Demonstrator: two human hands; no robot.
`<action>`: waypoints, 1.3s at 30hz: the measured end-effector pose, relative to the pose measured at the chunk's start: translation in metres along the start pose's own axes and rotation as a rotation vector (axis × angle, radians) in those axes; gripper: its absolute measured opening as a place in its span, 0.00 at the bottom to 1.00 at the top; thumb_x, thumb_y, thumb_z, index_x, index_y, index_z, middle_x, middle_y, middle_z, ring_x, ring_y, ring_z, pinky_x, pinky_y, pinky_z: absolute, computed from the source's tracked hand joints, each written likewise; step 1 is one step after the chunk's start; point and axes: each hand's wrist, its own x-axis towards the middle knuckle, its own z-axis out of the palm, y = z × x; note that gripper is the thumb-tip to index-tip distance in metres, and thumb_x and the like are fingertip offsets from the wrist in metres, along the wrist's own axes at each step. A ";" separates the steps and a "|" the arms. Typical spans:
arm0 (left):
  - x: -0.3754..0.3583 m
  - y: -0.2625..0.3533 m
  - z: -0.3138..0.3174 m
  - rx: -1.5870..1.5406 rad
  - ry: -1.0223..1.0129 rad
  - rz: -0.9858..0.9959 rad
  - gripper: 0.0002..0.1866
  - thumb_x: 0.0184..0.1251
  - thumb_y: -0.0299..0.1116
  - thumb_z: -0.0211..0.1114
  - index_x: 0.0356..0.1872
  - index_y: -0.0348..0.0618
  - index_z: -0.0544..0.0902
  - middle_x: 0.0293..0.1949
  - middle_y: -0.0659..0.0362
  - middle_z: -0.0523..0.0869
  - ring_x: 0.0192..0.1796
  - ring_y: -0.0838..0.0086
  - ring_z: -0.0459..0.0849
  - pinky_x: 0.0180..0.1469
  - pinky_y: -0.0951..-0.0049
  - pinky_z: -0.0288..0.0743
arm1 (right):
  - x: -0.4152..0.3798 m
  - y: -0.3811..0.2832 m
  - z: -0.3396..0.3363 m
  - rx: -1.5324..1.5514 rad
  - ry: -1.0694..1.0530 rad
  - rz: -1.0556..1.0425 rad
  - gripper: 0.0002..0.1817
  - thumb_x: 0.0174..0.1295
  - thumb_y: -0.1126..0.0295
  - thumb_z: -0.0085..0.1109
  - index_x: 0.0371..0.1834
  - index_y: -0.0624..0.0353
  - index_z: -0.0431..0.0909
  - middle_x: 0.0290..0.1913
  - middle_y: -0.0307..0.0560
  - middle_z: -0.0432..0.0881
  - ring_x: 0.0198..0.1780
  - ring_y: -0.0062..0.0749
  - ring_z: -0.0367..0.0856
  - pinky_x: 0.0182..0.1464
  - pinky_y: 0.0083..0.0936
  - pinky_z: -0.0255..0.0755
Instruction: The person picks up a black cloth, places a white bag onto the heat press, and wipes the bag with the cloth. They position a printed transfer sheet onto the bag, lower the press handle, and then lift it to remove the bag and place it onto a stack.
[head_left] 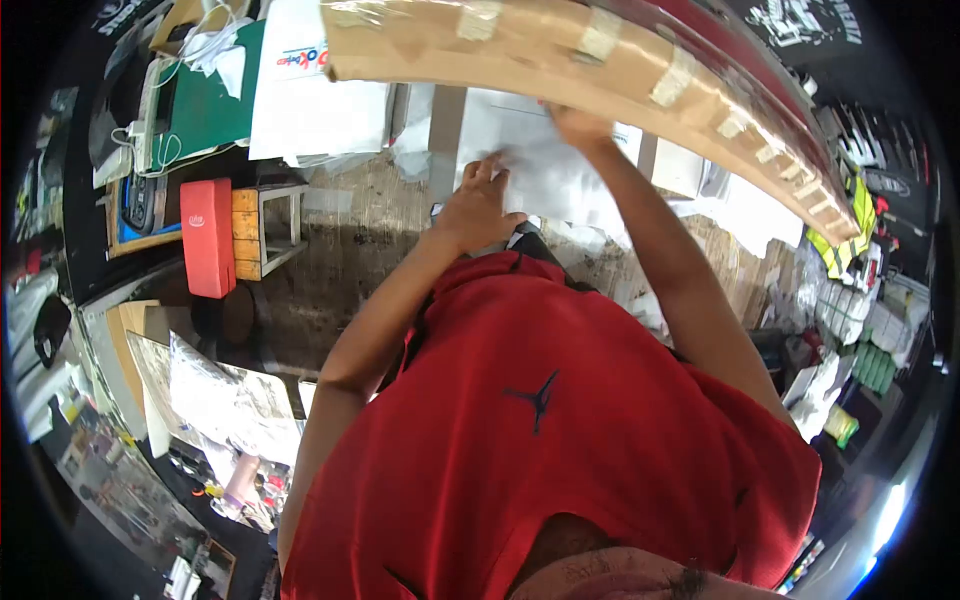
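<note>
Big picture first: the red shirt (520, 430) fills the lower half of the view, the camera looking straight down the person's chest. Above it runs the long cardboard edge (600, 60), patched with tape strips and curving from top centre down to the right. Below that lies the worn floor (340, 270), dark and scuffed, with white sheets strewn around. Both arms are out in front and stretched upward in the view. The left arm rises from the lower left, elbow bent, forearm angled in towards the centre. The right arm runs long and nearly straight from the right shoulder up towards the cardboard. Between them sits the white bag (545, 180), a crumpled plastic piece just under the cardboard edge and touching both hands. The left hand (480, 205) is knuckles-up, fingers curled and pinching the bag's near left edge. The right hand (578, 127) presses on the bag's top, right beside the cardboard; its fingers tuck out of sight, so I cannot tell whether they grip or just lie flat. Off to the left, a wooden stool (265, 230) stands on the floor with a red box (208, 237) leaning upright against its side, touching it. Further up left, a green board (208, 100) lies among white cables.
</note>
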 end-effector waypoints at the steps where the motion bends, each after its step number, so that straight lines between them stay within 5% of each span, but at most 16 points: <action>1: -0.001 0.001 -0.003 -0.019 -0.031 -0.010 0.41 0.59 0.50 0.69 0.64 0.25 0.70 0.72 0.41 0.60 0.74 0.45 0.58 0.73 0.56 0.61 | -0.020 0.025 -0.003 -0.101 0.056 0.035 0.18 0.67 0.52 0.54 0.48 0.52 0.84 0.45 0.54 0.85 0.47 0.56 0.81 0.50 0.48 0.73; 4: 0.000 0.003 -0.010 -0.041 -0.068 -0.022 0.41 0.60 0.51 0.68 0.64 0.25 0.70 0.72 0.41 0.60 0.74 0.46 0.59 0.74 0.56 0.60 | -0.040 0.098 -0.026 -0.226 0.248 -0.151 0.17 0.66 0.55 0.54 0.45 0.56 0.84 0.42 0.55 0.85 0.45 0.55 0.81 0.48 0.47 0.74; 6: 0.001 0.001 -0.009 -0.027 -0.036 -0.019 0.41 0.60 0.52 0.68 0.64 0.27 0.70 0.73 0.44 0.60 0.74 0.47 0.60 0.73 0.55 0.62 | -0.031 0.095 -0.042 -0.177 0.139 -0.045 0.18 0.64 0.56 0.55 0.47 0.57 0.83 0.44 0.57 0.84 0.47 0.58 0.80 0.49 0.49 0.73; 10: -0.002 -0.007 0.000 -0.065 0.010 -0.015 0.41 0.62 0.55 0.67 0.65 0.29 0.70 0.74 0.47 0.60 0.74 0.48 0.60 0.72 0.54 0.63 | -0.007 0.032 -0.083 -0.078 0.029 0.105 0.23 0.60 0.55 0.58 0.53 0.59 0.80 0.51 0.62 0.81 0.52 0.63 0.77 0.53 0.52 0.70; 17: -0.006 -0.008 -0.002 -0.087 0.007 -0.029 0.41 0.62 0.56 0.66 0.65 0.30 0.70 0.75 0.47 0.58 0.75 0.48 0.58 0.73 0.55 0.61 | 0.035 -0.075 -0.027 -0.112 -0.016 -0.135 0.26 0.60 0.53 0.55 0.57 0.57 0.78 0.55 0.63 0.80 0.57 0.59 0.76 0.61 0.53 0.67; 19: -0.003 -0.008 -0.006 -0.108 -0.006 -0.035 0.41 0.62 0.56 0.66 0.65 0.31 0.70 0.75 0.47 0.59 0.75 0.48 0.57 0.74 0.56 0.60 | 0.054 -0.100 -0.008 -0.104 -0.213 -0.064 0.25 0.61 0.54 0.55 0.58 0.54 0.77 0.56 0.59 0.80 0.58 0.58 0.76 0.62 0.54 0.65; 24: 0.003 -0.014 -0.002 -0.154 -0.009 0.000 0.41 0.61 0.55 0.68 0.65 0.31 0.71 0.74 0.45 0.59 0.75 0.46 0.57 0.75 0.55 0.58 | 0.094 -0.117 0.025 0.021 0.033 -0.073 0.23 0.61 0.56 0.56 0.59 0.52 0.77 0.59 0.55 0.79 0.60 0.57 0.74 0.63 0.54 0.64; 30: 0.009 -0.005 -0.008 -0.100 -0.062 0.056 0.41 0.58 0.55 0.70 0.64 0.31 0.73 0.75 0.45 0.58 0.75 0.45 0.57 0.74 0.54 0.59 | 0.052 -0.080 0.009 0.112 0.197 0.004 0.22 0.62 0.59 0.57 0.60 0.48 0.77 0.61 0.50 0.78 0.63 0.55 0.72 0.65 0.55 0.63; 33: 0.012 -0.002 -0.009 -0.056 -0.078 0.035 0.40 0.58 0.52 0.71 0.64 0.29 0.73 0.73 0.44 0.59 0.74 0.46 0.59 0.73 0.54 0.59 | -0.002 -0.016 -0.050 0.133 -0.093 0.142 0.25 0.65 0.53 0.56 0.63 0.49 0.75 0.62 0.58 0.76 0.65 0.57 0.70 0.68 0.52 0.60; 36: 0.015 -0.001 -0.008 -0.028 -0.088 0.002 0.40 0.60 0.53 0.71 0.64 0.29 0.73 0.72 0.45 0.62 0.76 0.52 0.58 0.75 0.57 0.57 | -0.038 0.051 -0.053 -0.206 0.013 0.078 0.26 0.60 0.58 0.65 0.62 0.51 0.75 0.63 0.59 0.73 0.67 0.59 0.68 0.70 0.51 0.58; 39: 0.015 0.005 -0.010 -0.028 -0.086 -0.012 0.40 0.60 0.53 0.71 0.64 0.29 0.73 0.72 0.45 0.62 0.76 0.51 0.58 0.74 0.57 0.58 | -0.040 0.061 -0.094 -0.127 -0.096 0.157 0.28 0.57 0.59 0.69 0.62 0.48 0.75 0.64 0.59 0.72 0.68 0.58 0.66 0.70 0.52 0.58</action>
